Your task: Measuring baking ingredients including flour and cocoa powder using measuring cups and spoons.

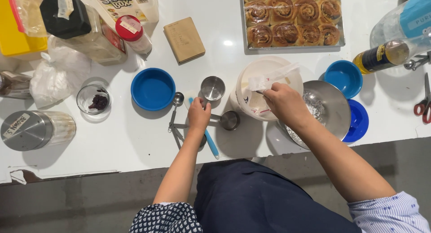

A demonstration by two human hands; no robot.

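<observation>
Head view: right hand [285, 103] grip pinched on clear plastic wrap [274, 77] over white tub [265, 87]. Left hand [198, 115] grip closed around measuring cup [213, 88] handle on bench [134, 139], beside blue bowl [153, 88].

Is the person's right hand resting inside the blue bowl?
No. The right hand is over the white tub, while the blue bowl sits apart, beyond the left hand.
</observation>
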